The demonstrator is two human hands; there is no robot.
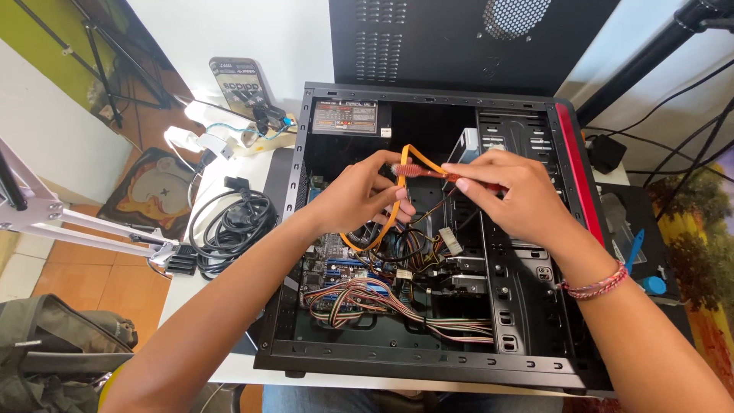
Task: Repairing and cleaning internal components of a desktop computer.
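Here: open black computer case (pixel 428 359), lying on its side. Left hand (pixel 359 195) and right hand (pixel 508 195) each pinch one flat orange cable (pixel 394 218) above the bundled wires (pixel 382 302).

Left hand (pixel 359 195) and right hand (pixel 516 195) meet, fingers pinched in grip.

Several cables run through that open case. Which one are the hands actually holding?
The flat orange cable, looped between the left hand and right hand above the case. The multicoloured ribbon bundle lies untouched lower down, and the black coil sits outside.
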